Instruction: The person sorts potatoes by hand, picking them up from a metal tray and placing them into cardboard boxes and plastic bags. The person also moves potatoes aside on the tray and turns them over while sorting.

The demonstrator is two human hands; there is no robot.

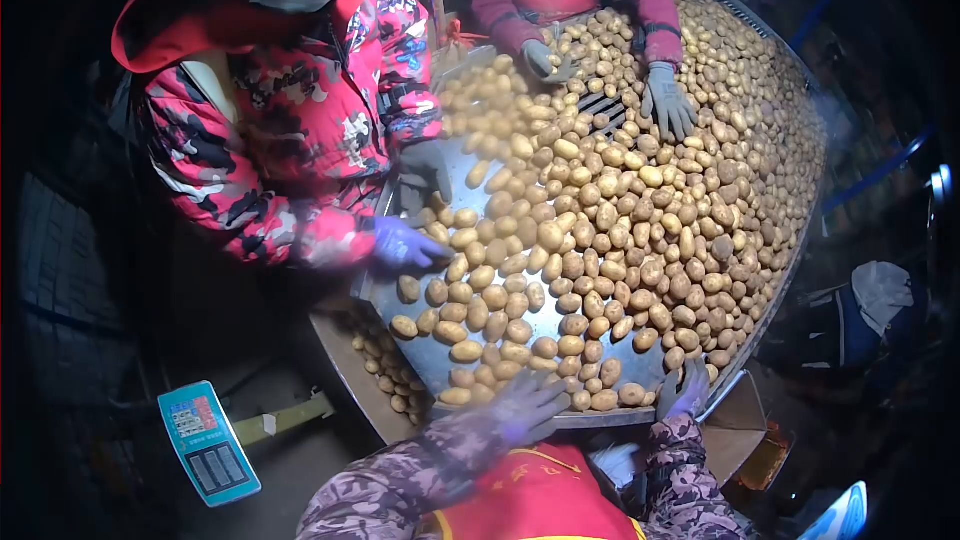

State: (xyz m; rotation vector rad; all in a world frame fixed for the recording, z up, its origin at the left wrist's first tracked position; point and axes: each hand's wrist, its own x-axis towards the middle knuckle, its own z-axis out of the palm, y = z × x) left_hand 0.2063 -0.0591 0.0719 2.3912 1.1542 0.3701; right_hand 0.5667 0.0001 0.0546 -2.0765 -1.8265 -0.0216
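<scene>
Many potatoes [640,240] cover a metal sorting table [430,365]. My left hand [522,407], in a grey and purple glove, reaches over the near edge with fingers spread, touching or just above the closest potatoes; it is slightly blurred. At the near right corner, my right hand [686,393] in a similar glove rests by the rim, fingers apart and pointing up toward the potatoes. Neither hand visibly grips a potato, though the undersides of both are hidden. Camouflage sleeves and a red apron [540,495] show below.
On the left, a person in a pink camouflage jacket [310,90] reaches in with a purple glove [408,243]. Another person's grey gloves [668,103] work at the far side. A box of potatoes [385,375] sits under the left edge. A scale display [209,443] stands lower left.
</scene>
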